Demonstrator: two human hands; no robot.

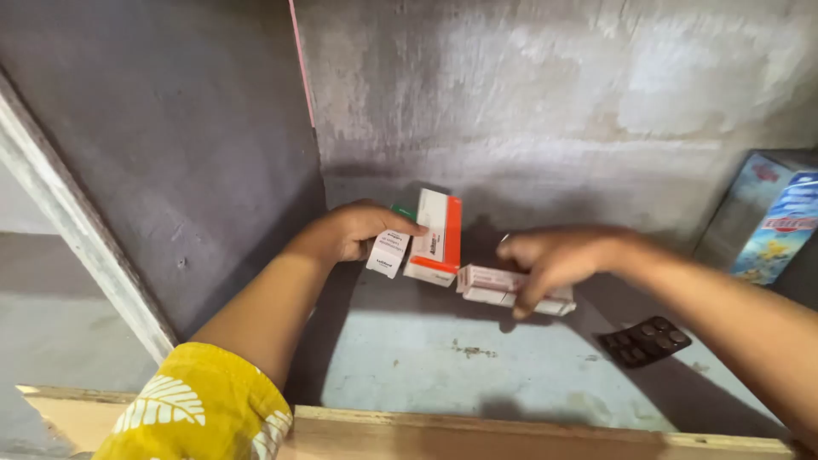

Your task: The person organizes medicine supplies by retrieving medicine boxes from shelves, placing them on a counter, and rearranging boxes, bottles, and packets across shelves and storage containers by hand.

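Observation:
My left hand (354,230) reaches into a shelf recess and grips a small white carton (388,253), its fingertips also touching a white and orange medicine box (437,238) that stands tilted against the back. A green edge of another carton (404,210) shows behind the hand. My right hand (554,258) lies over a flat white and pink box (503,288) on the shelf floor, fingers curled on its top.
A dark blister strip of tablets (644,341) lies on the pale blue shelf floor (443,366) at the right. A blue printed carton (771,217) leans against the right wall. A wooden lip (511,434) edges the front; a grey side wall (170,153) stands on the left.

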